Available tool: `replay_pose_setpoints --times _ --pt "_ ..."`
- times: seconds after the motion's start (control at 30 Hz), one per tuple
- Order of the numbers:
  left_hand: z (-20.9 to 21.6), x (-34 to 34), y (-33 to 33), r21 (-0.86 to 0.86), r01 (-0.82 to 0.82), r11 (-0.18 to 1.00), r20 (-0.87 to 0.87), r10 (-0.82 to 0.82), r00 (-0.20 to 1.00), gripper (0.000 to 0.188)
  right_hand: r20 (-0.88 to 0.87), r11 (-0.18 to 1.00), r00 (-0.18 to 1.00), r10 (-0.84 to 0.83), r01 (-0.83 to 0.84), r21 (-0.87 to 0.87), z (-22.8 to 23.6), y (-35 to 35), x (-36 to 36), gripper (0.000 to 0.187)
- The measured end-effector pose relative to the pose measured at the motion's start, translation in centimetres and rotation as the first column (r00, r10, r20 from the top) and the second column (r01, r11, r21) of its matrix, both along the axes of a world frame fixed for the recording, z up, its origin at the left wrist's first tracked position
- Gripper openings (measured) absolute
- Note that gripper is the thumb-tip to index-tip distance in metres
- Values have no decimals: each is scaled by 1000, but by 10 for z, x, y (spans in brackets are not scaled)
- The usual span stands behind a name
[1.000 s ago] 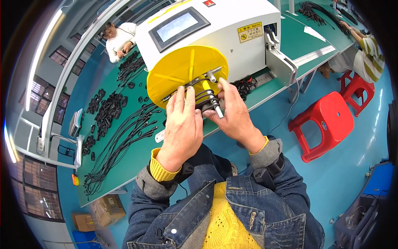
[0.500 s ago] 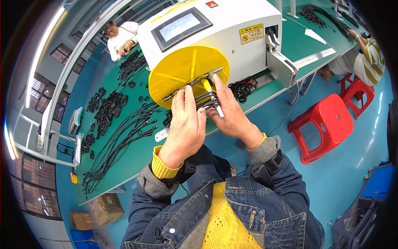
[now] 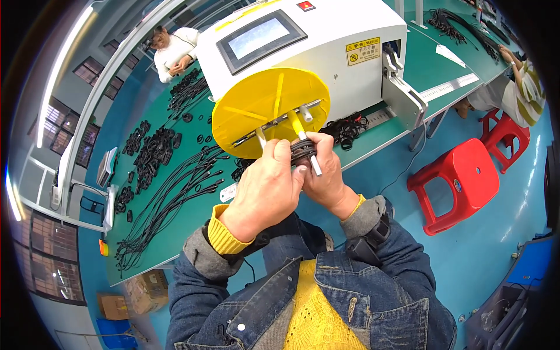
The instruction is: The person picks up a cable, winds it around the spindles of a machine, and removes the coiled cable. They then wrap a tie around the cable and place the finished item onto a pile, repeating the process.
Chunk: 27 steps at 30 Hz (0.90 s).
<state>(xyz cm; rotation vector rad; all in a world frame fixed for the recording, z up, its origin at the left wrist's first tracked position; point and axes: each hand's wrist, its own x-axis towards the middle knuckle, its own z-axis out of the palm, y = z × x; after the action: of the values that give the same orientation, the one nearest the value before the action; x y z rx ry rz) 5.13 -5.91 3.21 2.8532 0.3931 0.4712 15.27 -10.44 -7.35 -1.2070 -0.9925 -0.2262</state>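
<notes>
A small coil of black cable point(image 3: 302, 153) is squeezed between my two hands, drawn away from a round yellow disc point(image 3: 245, 111). My left hand point(image 3: 265, 189) grips the coil's left side with bent fingers, the thumb pointing toward my other hand. On the opposite side, my right hand point(image 3: 324, 178) has its fingers wrapped round the loops. A metal rod with a yellow sleeve point(image 3: 296, 123) juts from the disc; its bare tip shows below the coil. Whether the loops fully encircle that rod, I cannot tell. Two shorter metal pegs also stand on the disc's slotted bar.
The disc belongs to a white machine point(image 3: 356, 81) with a screen point(image 3: 262, 42). Long black cables point(image 3: 175, 201) and heaps of coiled ones point(image 3: 154, 149) lie on the green table point(image 3: 149, 233). Red stools point(image 3: 458, 181) stand to the right. Two other people work at the tables beyond.
Both hands have closed round the coil and pulled it off the disc's face toward me. The loops are bunched tighter, and two pegs formerly covered by my fingers now show.
</notes>
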Motion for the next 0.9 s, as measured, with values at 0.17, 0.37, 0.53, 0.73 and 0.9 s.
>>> replay_pose_setpoints --times 0.17,0.37,0.53,0.73,0.9 --pt "2 -1 3 76 7 997 -66 -2 998 22 -147 996 986 79 -83 -22 0 -4 -11 27" --pt "3 -18 -26 99 41 994 -102 -31 994 18 -192 993 977 90 -101 -53 4 -37 -32 25" --pt "-23 -39 -51 -28 54 998 -36 -55 998 15 -53 973 997 51 -61 -224 -4 -71 -38 20" --pt "-87 -44 2 -509 258 821 -31 -317 948 28 -80 902 984 159 -178 -394 -50 -58 -27 17" --pt "-91 -46 -22 -996 -78 32 -77 9 997 28 -204 871 945 254 -315 -377 -64 -55 -43 16"
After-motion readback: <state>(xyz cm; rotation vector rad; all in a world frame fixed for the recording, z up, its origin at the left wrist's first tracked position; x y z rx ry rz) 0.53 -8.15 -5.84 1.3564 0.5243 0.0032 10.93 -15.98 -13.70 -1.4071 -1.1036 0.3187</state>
